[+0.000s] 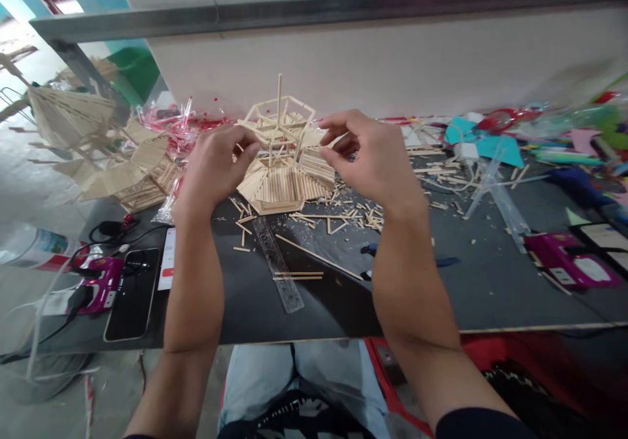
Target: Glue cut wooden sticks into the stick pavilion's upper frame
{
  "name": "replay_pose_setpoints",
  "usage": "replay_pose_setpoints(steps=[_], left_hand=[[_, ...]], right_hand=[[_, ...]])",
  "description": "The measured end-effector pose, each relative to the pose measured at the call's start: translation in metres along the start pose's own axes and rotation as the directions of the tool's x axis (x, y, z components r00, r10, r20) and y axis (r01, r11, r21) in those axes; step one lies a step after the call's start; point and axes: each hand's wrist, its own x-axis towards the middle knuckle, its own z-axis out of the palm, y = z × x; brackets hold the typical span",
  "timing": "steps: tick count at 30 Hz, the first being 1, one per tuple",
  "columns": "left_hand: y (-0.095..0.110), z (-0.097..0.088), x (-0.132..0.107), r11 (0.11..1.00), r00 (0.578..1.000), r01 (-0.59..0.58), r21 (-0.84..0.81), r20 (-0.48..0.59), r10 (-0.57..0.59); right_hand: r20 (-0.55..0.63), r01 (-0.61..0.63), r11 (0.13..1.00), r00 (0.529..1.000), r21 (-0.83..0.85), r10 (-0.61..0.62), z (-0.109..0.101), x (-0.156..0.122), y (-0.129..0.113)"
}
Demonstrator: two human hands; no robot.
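A small model built of thin wooden sticks stands on the dark table, with a hexagonal frame and one upright stick on top. My left hand is at its left side, fingers curled and pinched against the frame. My right hand is at its right side, thumb and fingers bent close together at the frame's edge. What the fingertips pinch is too small to make out.
Loose sticks and offcuts litter the table before the model, beside a clear ruler. More stick panels lie left. A black phone and purple tools sit near the front edge. Coloured scraps crowd the right.
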Motion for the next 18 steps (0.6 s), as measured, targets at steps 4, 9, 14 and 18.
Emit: replay_pose_setpoints(steps=[4,9,14,18], left_hand=[[0.006,0.002,0.002,1.000,1.000,-0.020,0.002,-0.003,0.020],[0.005,0.004,0.005,1.000,1.000,-0.008,-0.007,0.023,0.008],[0.001,0.012,0.007,1.000,0.999,-0.022,-0.012,-0.027,0.021],[0.000,0.015,0.008,0.999,0.999,-0.029,-0.018,-0.027,0.029]], right_hand=[[0.101,0.030,0.997,0.995,-0.072,-0.023,-0.001,0.000,-0.009],[0.548,0.148,0.983,0.834,-0.110,-0.065,-0.004,-0.014,-0.030],[0.829,0.346,0.913,0.559,-0.217,-0.015,0.029,-0.030,-0.055],[0.812,0.276,0.887,0.559,-0.371,0.166,0.071,-0.036,-0.064]])
